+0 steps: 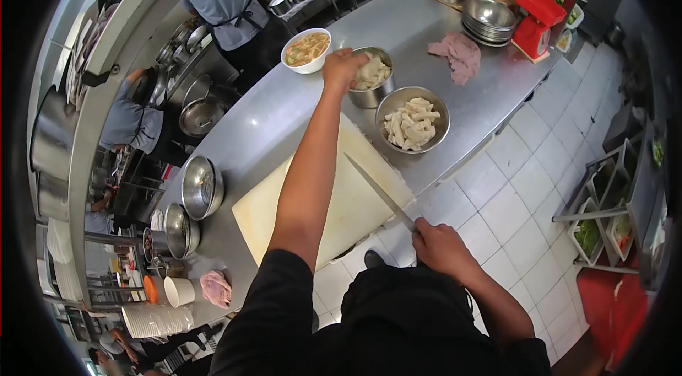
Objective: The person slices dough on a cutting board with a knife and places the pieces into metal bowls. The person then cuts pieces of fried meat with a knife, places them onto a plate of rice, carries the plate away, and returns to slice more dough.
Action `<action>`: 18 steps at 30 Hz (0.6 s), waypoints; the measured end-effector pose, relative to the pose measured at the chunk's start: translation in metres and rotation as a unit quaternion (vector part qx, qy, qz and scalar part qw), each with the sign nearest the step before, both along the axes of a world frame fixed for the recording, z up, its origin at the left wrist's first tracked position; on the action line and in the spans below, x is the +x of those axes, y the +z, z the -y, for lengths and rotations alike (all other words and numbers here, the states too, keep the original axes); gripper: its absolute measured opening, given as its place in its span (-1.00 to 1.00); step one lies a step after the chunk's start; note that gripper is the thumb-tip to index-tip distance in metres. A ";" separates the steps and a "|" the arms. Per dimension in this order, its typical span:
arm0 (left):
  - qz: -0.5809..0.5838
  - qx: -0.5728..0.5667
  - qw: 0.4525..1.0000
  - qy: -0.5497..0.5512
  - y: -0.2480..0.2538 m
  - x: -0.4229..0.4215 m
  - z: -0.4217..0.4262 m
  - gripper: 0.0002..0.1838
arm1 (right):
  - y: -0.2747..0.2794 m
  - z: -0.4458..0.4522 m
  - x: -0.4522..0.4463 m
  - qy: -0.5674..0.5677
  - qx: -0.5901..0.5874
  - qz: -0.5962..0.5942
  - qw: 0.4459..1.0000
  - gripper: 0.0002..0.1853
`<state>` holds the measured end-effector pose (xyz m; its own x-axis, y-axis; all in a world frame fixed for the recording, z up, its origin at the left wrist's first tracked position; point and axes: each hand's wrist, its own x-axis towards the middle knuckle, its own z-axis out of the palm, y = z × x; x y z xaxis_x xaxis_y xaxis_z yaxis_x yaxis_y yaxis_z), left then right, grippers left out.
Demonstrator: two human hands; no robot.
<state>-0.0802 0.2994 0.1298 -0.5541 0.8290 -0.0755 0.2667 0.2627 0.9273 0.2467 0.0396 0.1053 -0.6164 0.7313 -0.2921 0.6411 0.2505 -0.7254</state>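
My right hand (437, 244) is closed round the handle of a long kitchen knife (380, 192). Its blade reaches over the pale cutting board (291, 195), pointing away and to the left. Stretched far across the board, my left hand (343, 69) is at the rim of a deep metal pot (371, 97) of pale food pieces (373, 72). Its fingers are curled at those pieces, and their tips are partly hidden, so what they grasp is unclear. Beside the pot stands a metal bowl (444, 127) with pale, strip-like pieces (412, 124).
A white bowl of soupy food (307, 50) stands left of the pot. A pink cloth (458, 56), stacked metal bowls (490, 17) and a red scale (536, 20) are at the far right. Metal bowls (201, 188) line the left edge. Co-workers (231, 3) stand beyond the counter.
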 end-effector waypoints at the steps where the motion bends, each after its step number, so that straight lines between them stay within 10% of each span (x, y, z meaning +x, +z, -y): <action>1: -0.042 -0.026 0.999 -0.014 -0.003 -0.006 0.006 -0.36 | -0.001 -0.003 -0.003 0.004 0.044 0.005 0.999 -0.79; 18: 0.078 0.083 0.959 0.260 -0.009 -0.012 0.440 -0.80 | -0.049 -0.062 -0.140 0.122 0.323 -0.012 0.938 -0.69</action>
<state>-0.0919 -0.1410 0.1212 -0.8883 0.4520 -0.0817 -0.0058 0.1668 0.9860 0.1068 0.1019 0.0565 -0.7894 0.5870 0.1796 0.4928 0.7805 -0.3847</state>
